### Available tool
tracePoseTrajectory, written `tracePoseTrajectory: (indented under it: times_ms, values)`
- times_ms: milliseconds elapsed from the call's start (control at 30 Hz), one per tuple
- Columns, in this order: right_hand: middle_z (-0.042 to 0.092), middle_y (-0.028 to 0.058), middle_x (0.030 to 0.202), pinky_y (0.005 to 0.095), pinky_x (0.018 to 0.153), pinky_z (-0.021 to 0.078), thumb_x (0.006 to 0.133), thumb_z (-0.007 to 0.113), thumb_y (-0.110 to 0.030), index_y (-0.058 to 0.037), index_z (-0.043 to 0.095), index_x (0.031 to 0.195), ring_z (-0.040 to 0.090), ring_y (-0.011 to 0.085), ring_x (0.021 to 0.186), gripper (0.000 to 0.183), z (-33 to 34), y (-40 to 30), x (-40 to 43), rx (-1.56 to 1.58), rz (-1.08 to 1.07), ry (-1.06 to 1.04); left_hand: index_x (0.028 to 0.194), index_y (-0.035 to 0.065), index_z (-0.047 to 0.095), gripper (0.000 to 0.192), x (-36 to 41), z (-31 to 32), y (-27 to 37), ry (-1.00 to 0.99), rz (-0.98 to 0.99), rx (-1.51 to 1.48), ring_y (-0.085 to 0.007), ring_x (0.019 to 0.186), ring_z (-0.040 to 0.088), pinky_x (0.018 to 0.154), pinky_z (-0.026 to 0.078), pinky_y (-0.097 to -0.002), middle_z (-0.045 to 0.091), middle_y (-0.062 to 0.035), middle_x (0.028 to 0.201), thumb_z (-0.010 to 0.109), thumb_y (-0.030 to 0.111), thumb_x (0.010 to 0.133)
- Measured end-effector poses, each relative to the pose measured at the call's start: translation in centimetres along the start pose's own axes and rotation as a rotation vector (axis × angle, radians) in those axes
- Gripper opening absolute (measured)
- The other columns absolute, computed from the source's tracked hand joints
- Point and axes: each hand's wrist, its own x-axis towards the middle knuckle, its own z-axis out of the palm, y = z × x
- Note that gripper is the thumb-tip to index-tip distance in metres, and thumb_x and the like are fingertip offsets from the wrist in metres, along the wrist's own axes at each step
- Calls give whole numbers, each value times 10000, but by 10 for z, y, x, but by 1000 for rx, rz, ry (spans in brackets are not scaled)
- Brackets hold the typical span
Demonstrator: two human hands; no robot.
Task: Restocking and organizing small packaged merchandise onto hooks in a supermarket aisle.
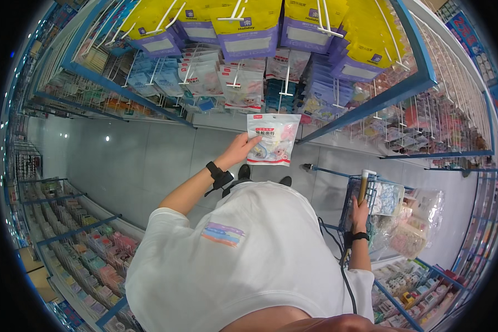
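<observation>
My left hand (240, 150) holds a white plastic pouch (272, 140) by its left edge, with the thumb on its printed front. The pouch is upright and has a red stripe near its bottom and a small hang hole at the top. At the right, my right hand (360, 213) is closed around the handle bar (363, 189) of a shopping cart. Goods in clear plastic packaging (417, 220) fill the cart basket. Ahead, similar white pouches (242, 85) hang on white hooks, below yellow and purple bags (247, 31).
A blue-framed display rack (377, 112) spans the front, its white hooks sticking out towards me. Another rack of packaged goods (95, 257) stands behind at the left, and one (411, 290) behind at the right. Grey floor tiles (149, 162) run between the racks.
</observation>
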Motion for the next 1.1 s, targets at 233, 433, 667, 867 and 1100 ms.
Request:
tracePoseTrajectory:
  times_ms: [233, 433, 667, 867, 1100]
  values:
    - [565, 248, 1332, 472, 1038, 460, 915, 745, -188, 38, 528, 1380, 572, 401, 1212, 560, -23, -158, 10, 287, -731, 295, 1240, -16, 646, 332, 31, 13, 7, -84, -15, -147, -105, 987, 658, 874, 549, -297, 731, -61, 1117, 624, 258, 1053]
    - [625, 266, 1289, 400, 935, 527, 836, 856, -274, 69, 374, 1497, 652, 305, 1123, 887, 35, -330, 27, 556, -735, 24, 1259, 1, 644, 330, 64, 18, 20, -79, -7, -227, -86, 1006, 649, 882, 544, -293, 720, -49, 1152, 635, 255, 1049]
    - [728, 143, 1073, 326, 827, 553, 875, 813, -140, 49, 543, 1334, 695, 198, 932, 566, 84, -376, 48, 1027, -506, -462, 1157, -21, 705, 286, 80, 17, 18, 42, 134, -206, -70, 948, 638, 825, 526, -272, 737, -34, 1068, 665, 228, 1022]
    - [727, 119, 1076, 341, 809, 553, 919, 776, -133, 40, 662, 1172, 687, 190, 915, 327, 105, -380, 72, 1140, -392, -619, 1094, -37, 717, 322, 86, 8, 16, 168, 122, -135, -62, 840, 634, 751, 530, -282, 746, -26, 969, 695, 271, 1005]
    - [718, 82, 1053, 318, 787, 533, 935, 772, -181, 43, 666, 1159, 663, 154, 890, 334, 115, -379, 83, 1136, -445, -569, 1026, -38, 730, 322, 79, -3, 2, 167, 143, -16, -48, 779, 601, 695, 499, -270, 740, -27, 890, 705, 281, 998]
